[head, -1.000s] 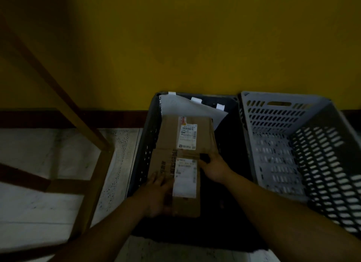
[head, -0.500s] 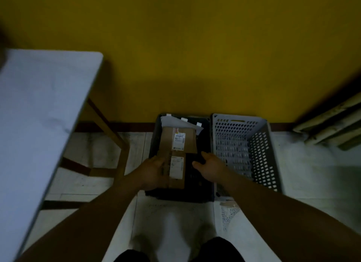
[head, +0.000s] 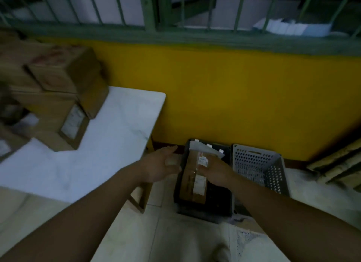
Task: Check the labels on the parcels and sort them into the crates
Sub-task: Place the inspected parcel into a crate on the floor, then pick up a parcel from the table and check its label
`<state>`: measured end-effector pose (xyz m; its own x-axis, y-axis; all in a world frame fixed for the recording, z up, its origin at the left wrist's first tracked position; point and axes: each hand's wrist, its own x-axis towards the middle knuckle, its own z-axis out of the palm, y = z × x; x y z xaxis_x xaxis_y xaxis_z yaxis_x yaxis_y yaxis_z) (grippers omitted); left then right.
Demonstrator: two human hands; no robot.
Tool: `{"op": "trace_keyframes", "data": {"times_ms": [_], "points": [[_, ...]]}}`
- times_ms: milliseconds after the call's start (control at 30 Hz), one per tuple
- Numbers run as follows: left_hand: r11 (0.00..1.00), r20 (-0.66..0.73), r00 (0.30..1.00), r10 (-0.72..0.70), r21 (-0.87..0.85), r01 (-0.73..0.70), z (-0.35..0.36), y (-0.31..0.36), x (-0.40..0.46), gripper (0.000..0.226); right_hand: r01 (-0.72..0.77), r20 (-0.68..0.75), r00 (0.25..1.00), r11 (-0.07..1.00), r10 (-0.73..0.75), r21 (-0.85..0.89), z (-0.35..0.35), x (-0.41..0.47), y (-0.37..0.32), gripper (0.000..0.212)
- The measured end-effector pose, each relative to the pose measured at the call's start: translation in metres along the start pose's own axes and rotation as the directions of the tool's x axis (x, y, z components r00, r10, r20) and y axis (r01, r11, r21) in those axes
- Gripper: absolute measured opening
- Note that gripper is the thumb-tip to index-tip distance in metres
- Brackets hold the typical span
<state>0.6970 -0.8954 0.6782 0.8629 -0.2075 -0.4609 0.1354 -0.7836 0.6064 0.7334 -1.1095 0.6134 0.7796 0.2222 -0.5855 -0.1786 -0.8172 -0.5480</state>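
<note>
Brown cardboard parcels (head: 192, 180) laid labels-up in dark plastic crate (head: 180, 185). Left hand (head: 161, 167), right hand (head: 215, 170) spread, nothing gripped. Next labelled carton (head: 64, 124) on white desk (head: 109, 142) best lifted two-handed, label read first.

Both hands, left (head: 163, 165) and right (head: 215, 171), reach forward empty with fingers relaxed.

Parcels (head: 193, 180) in left crate (head: 218, 209) — second crate (head: 259, 168) right beside it.
</note>
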Motion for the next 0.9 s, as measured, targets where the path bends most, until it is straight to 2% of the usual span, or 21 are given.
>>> {"op": "trace_keyframes", "data": {"times_ms": [33, 133, 200, 267, 300, 400, 467, 567, 667, 800, 900], "points": [[1.0, -0.036, 0.999, 0.029, 0.002, -0.028, -0.013, -0.003, -0.017, 0.064, 0.037, -0.018, 0.999, 0.999, -0.037, 0.001, 0.004, -0.013, -0.025, 0.062], [0.996, -0.143, 0.987, 0.076, 0.052, -0.069, -0.055, -0.037, -0.071, 0.065, 0.155, -0.095, 0.983, 0.988, -0.156, -0.025, 0.027, -0.04, -0.09, 0.06], [0.994, -0.195, 0.979, 0.055, 0.099, -0.036, -0.081, -0.067, -0.108, 0.076, 0.236, -0.111, 0.964, 0.97, -0.242, -0.065, 0.043, -0.055, -0.137, 0.076], [0.995, -0.239, 0.971, 0.011, 0.101, 0.014, -0.104, -0.097, -0.142, 0.08, 0.299, -0.136, 0.94, 0.948, -0.312, -0.109, 0.059, -0.057, -0.175, 0.11], [0.995, -0.267, 0.964, -0.005, 0.099, 0.032, -0.117, -0.109, -0.16, 0.081, 0.329, -0.135, 0.928, 0.934, -0.347, -0.139, 0.067, -0.061, -0.197, 0.112], [0.985, -0.356, 0.933, -0.047, 0.137, 0.101, -0.15, -0.149, -0.212, 0.087, 0.378, -0.147, 0.887, 0.872, -0.437, -0.312, 0.091, -0.083, -0.254, 0.084], [0.97, -0.414, 0.907, -0.081, 0.178, 0.167, -0.169, -0.172, -0.239, 0.093, 0.386, -0.155, 0.861, 0.819, -0.485, -0.424, 0.101, -0.089, -0.285, 0.084], [0.936, -0.495, 0.86, -0.122, 0.23, 0.265, -0.192, -0.198, -0.271, 0.087, 0.407, -0.127, 0.827, 0.739, -0.548, -0.536, 0.118, -0.093, -0.326, 0.086], [0.914, -0.533, 0.83, -0.167, 0.231, 0.332, -0.212, -0.222, -0.293, 0.086, 0.414, -0.118, 0.809, 0.7, -0.576, -0.582, 0.131, -0.089, -0.36, 0.087], [0.906, -0.576, 0.797, -0.182, 0.216, 0.363, -0.237, -0.272, -0.302, 0.107, 0.441, -0.083, 0.799, 0.675, -0.596, -0.591, 0.15, -0.065, -0.402, 0.089], [0.893, -0.567, 0.788, -0.241, 0.189, 0.409, -0.26, -0.309, -0.296, 0.107, 0.498, -0.045, 0.769, 0.641, -0.638, -0.584, 0.164, -0.035, -0.435, 0.088]]}}
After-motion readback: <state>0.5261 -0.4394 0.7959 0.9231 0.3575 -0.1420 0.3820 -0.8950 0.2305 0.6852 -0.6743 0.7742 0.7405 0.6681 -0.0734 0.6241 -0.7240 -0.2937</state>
